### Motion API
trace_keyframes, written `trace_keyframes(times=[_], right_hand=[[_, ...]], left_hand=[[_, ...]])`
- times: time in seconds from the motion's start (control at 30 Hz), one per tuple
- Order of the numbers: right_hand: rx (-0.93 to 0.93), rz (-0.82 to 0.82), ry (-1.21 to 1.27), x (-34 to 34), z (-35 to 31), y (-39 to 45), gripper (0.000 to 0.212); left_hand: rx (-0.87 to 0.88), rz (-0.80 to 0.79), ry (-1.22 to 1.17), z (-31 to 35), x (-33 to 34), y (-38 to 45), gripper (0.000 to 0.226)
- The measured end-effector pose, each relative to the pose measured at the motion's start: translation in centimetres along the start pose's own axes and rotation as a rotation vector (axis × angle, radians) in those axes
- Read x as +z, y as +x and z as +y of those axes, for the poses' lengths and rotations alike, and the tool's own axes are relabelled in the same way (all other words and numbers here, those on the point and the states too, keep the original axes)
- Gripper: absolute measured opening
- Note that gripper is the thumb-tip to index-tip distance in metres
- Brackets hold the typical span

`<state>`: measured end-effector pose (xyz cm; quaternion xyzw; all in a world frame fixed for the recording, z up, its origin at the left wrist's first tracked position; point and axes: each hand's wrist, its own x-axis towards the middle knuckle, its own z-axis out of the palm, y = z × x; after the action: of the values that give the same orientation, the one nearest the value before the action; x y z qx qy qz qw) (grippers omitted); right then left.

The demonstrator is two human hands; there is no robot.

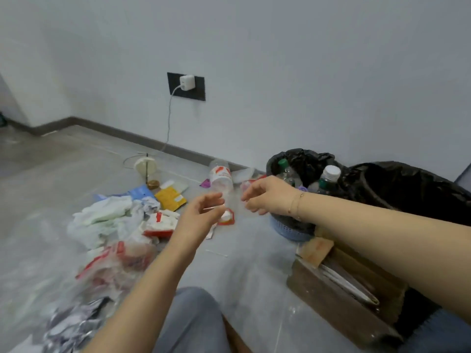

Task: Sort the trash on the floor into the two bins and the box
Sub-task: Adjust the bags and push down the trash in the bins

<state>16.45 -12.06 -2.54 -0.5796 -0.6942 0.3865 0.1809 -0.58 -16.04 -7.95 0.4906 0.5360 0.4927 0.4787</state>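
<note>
Left hand (204, 210) at frame centre, fingers loosely curled, thumb and fingertips apparently pinching a thin pale stick; motion blur, so hold judged, not certain. Right hand (265, 193) just to its right, fingers curled downward, reaching toward the same spot; whether pinching anything cannot be told. Clear plastic bottle (221, 178) with red-printed label directly behind both hands, lying tilted on the floor (242, 276), apart from the fingers as far as can be made out.

Outward: trash pile (122, 225) at centre left, crumpled tissue, red-and-white wrappers, a yellow packet, clear bags. Small bin (293, 225), blue base and black liner, right of centre, already holding capped bottles. Larger black-lined bin (413, 189) at far right. Cardboard box (344, 284) at lower right, flat paper inside.

Step in hand, judged: taking up a small item for sorting. Best done by securing the stick firmly between fingertips before lifting; bottle likely belongs with the others in the small bin.

Hard to make out: stick's identity, right fingertips, foil-like scraps blurred at lower left. Larger bin's contents hidden; box partly behind right forearm.
</note>
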Motion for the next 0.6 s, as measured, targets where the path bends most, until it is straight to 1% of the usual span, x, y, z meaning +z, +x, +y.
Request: trace_keyframes(times=[0.1,0.17,0.27,0.3,0.37,0.43,0.5,0.6], right_hand=[[-0.018,-0.075,-0.09,5.4,-1.7,2.9,0.018],[-0.048,-0.116,-0.152,8.8,-2.4,4.3,0.02],[-0.132,-0.204,-0.244,14.2,-3.3,5.9,0.029],[-0.16,-0.231,-0.261,15.8,-3.4,6.4,0.033],[-0.219,-0.28,-0.28,19.1,-3.6,7.5,0.045],[-0.25,-0.351,-0.269,22.1,-3.5,8.5,0.059],[-0.269,-0.415,-0.267,24.6,-3.2,9.3,0.072],[-0.367,-0.456,-0.432,27.8,-2.3,10.3,0.087]], left_hand=[[-0.014,0.073,0.041,-1.8,-5.7,-0.3,0.031],[0.008,0.116,0.144,-3.2,-9.3,-0.7,0.031],[0.063,0.187,0.535,-5.8,-15.0,-1.4,0.039],[0.066,0.196,0.689,-6.8,-16.7,-1.6,0.047],[-0.031,0.153,0.985,-9.0,-19.8,-2.2,0.066],[-0.17,0.071,1.157,-11.6,-22.3,-2.7,0.083],[-0.263,0.015,1.148,-14.0,-23.4,-3.0,0.094],[-0.255,0.0,1.009,-17.3,-23.7,-2.6,0.094]])
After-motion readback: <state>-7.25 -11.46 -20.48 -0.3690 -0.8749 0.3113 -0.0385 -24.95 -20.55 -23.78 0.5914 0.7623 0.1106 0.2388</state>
